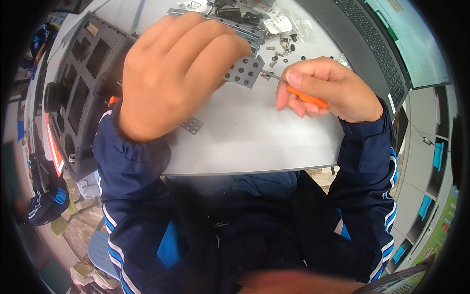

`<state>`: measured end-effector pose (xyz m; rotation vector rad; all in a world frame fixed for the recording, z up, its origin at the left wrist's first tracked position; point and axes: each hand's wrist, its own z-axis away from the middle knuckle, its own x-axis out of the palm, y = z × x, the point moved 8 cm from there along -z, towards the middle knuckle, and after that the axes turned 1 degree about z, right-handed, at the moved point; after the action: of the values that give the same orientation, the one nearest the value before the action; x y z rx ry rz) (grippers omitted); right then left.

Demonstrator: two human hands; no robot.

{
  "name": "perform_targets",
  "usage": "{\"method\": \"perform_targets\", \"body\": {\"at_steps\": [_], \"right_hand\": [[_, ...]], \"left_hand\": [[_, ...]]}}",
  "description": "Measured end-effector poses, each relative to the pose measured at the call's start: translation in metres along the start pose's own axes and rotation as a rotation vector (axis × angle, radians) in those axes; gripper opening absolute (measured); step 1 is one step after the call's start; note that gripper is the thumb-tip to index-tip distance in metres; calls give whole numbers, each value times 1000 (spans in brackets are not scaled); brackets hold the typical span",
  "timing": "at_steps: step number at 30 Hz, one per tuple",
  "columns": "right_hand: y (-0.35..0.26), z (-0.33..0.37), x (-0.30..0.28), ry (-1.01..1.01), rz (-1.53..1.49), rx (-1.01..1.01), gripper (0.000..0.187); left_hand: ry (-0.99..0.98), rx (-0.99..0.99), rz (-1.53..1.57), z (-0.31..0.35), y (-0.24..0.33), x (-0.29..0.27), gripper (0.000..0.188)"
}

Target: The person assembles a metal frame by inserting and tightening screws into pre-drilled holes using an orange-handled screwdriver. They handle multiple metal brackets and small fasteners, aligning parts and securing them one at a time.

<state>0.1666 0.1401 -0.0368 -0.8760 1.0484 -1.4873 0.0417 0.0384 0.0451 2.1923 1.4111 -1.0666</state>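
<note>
My left hand is closed over a grey metal frame with rows of holes; its fingertips are hidden beneath the hand. A perforated grey plate on the frame sticks out to the right of my fingers. My right hand grips an orange-handled screwdriver between thumb and fingers. The thin shaft points left and its tip meets the right edge of the plate; exactly where it seats is too small to tell. Under my left wrist, a small perforated plate lies on the white table.
Loose screws and small black parts are scattered beyond the plate, beside clear plastic bags. An open laptop stands at the right. On the left sits an open case with cut-out dark foam. The table's front edge runs close to my body.
</note>
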Motion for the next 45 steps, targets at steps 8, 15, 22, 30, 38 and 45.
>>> {"method": "perform_targets", "body": {"at_steps": [8, 15, 22, 30, 38, 45], "right_hand": [[-27, 11, -9, 534, 682, -418, 14], [-49, 24, 13, 808, 1193, -820, 8], [-37, 15, 6, 769, 1006, -711, 9], [-39, 19, 3, 720, 1099, -691, 11], [-41, 17, 2, 845, 1171, -764, 12], [-41, 22, 3, 764, 1206, -759, 20]], "left_hand": [[-54, -136, -9, 0, -7, 9, 37], [-13, -176, -9, 0, -12, 7, 39], [-16, -171, -28, 1, -17, 8, 38], [-39, -172, -44, 1, -18, 10, 38], [-8, -186, -37, 6, -19, 9, 40], [-20, -182, -35, 6, -20, 11, 40]]}}
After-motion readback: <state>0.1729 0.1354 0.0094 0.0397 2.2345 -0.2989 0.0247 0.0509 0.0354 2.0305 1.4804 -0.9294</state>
